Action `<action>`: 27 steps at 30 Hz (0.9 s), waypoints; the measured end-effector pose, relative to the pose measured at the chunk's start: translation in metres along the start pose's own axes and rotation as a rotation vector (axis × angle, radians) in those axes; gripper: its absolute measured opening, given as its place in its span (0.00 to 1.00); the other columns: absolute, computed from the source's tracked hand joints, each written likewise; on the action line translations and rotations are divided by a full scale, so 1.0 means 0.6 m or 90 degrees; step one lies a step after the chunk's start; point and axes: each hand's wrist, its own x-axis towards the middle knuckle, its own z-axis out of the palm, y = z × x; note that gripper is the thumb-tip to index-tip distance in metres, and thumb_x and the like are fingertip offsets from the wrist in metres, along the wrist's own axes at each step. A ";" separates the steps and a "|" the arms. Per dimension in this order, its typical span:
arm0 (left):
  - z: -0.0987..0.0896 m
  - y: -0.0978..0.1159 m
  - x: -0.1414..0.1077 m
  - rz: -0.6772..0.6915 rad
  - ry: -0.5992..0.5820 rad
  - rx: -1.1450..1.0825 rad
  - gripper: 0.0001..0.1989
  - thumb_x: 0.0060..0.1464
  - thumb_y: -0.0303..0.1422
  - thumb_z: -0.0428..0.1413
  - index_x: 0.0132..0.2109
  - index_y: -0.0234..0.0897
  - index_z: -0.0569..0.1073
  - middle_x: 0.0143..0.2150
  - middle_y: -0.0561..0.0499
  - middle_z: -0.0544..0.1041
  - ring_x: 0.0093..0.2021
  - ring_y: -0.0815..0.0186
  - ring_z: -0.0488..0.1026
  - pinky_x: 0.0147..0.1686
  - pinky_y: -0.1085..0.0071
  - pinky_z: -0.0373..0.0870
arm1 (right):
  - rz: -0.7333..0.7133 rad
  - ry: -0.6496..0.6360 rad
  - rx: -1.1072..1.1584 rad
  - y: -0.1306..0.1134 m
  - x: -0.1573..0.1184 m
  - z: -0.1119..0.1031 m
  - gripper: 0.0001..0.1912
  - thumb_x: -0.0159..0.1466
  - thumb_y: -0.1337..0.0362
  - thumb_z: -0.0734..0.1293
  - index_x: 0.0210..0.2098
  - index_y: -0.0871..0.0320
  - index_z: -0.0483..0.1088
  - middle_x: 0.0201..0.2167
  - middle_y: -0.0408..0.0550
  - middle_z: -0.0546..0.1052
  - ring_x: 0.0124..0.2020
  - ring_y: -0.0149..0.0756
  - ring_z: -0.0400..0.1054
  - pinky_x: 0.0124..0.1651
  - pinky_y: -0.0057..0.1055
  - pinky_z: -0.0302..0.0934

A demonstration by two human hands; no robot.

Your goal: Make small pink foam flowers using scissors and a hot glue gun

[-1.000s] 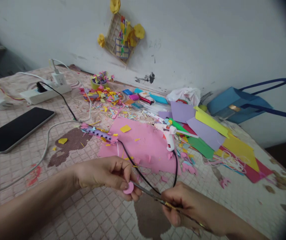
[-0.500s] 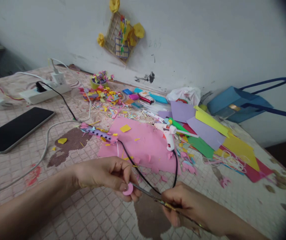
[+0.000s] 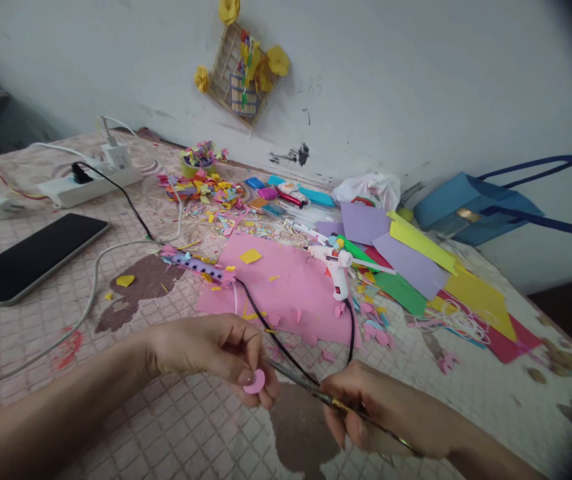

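Your left hand is closed in a pinch, with the thumb pressing a small pink piece against the fingers; the piece has a rounded outer edge and shows just beyond your thumb tip. Your right hand is curled around the handles of the scissors, whose blades point across toward your left hand. The blade tips end right beside your left fingers, close to the pink piece, but from this angle you can't be sure whether they touch either one.

Straight ahead of both hands lies a pink sheet, with a yellow scrap on it. The white glue gun rests ahead of your right hand, over the far right part of that sheet, and its black cord drops toward the same hand. Ahead of your left hand, a purple strip with dark dots lies at the sheet's left side. Farther out to the left of that hand is a black phone, flat on the surface. Beyond your right hand and off to its right, purple sheets and yellow sheets overlap, with a tangle of white string on their near side.
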 end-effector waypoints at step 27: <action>0.019 -0.001 0.006 0.039 0.207 0.193 0.08 0.51 0.35 0.58 0.33 0.35 0.69 0.30 0.53 0.76 0.30 0.70 0.72 0.32 0.73 0.68 | -0.048 0.319 0.108 -0.013 0.099 0.039 0.05 0.57 0.67 0.63 0.25 0.60 0.62 0.18 0.36 0.62 0.19 0.24 0.53 0.21 0.21 0.48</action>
